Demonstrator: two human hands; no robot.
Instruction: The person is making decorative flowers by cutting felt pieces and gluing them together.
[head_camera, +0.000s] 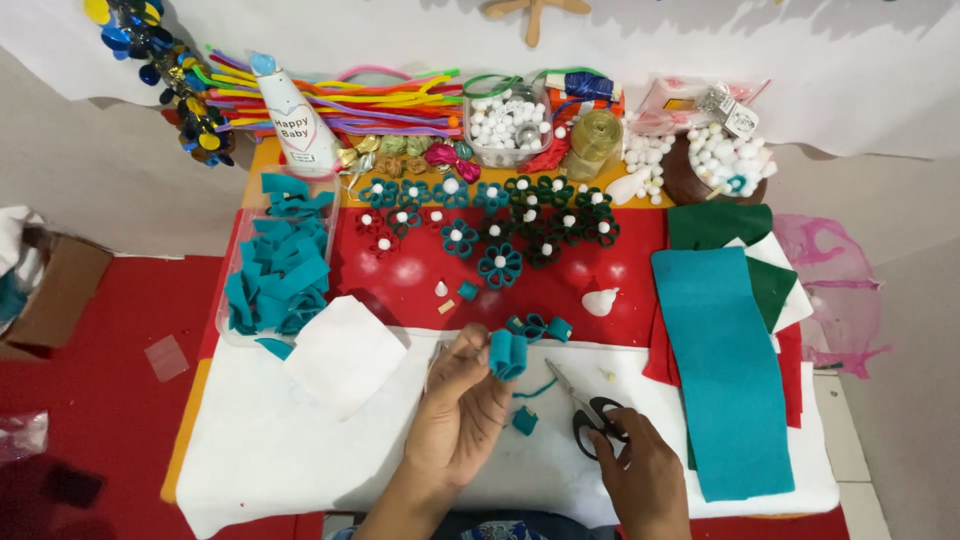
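Felt loops fill the scene: the left hand (462, 400) pinches a folded teal felt piece (507, 354) above the white sheet (300, 450) on the tabletop, while the right hand (640, 465) closes on the black-handled scissors (590, 412) lying there. A clear tray (232, 262) at the left holds a heap of teal felt strips (280, 265). Farther back, a clear tub (478, 150) holds white pompoms (505, 122), and a brown bowl (685, 180) holds more. Finished felt flowers (490, 225) lie on red cloth.
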